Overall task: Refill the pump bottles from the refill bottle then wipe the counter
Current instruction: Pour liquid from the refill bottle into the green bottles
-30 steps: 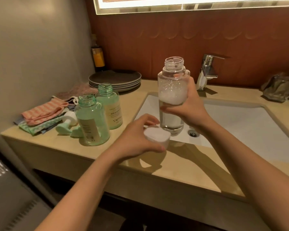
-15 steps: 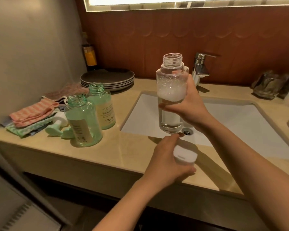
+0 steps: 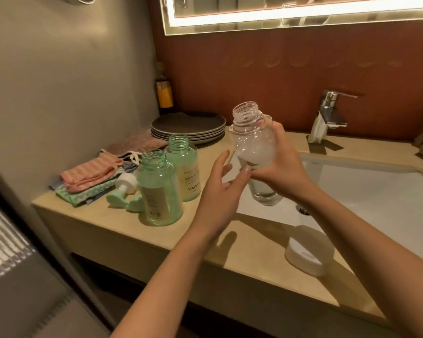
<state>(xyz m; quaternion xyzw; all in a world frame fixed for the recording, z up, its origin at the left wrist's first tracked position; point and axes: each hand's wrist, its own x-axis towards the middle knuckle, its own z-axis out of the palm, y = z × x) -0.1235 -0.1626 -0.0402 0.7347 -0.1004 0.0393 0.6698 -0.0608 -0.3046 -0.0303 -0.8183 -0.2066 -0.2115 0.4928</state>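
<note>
Right hand [image 3: 280, 167]: fingers curl round the clear bottle [image 3: 252, 140], tipped a bit, over the sink's [image 3: 366, 191] left edge.
Left hand [image 3: 219, 191]: fingers spread, holds nothing, at 8 o'clock of it.
Green bottles [image 3: 159, 191]: two, tops off, at 9 o'clock on the counter [image 3: 112, 223].
White cap [image 3: 305, 250]: at 5 o'clock.

Two green bottles [image 3: 156, 191] [image 3: 188, 176], one clear bottle [image 3: 249, 132]

Plain grey wall [image 3: 71, 89] on L; reddish-brown wood-panel back wall [image 3: 315, 67] w/ glowing LED-edged mirror [image 3: 303, 14] above. Beige stone vanity counter [image 3: 259, 259], white rect. undermount sink [image 3: 376, 191], chrome tap [image 3: 329, 113]. Warm, dim light.
</note>
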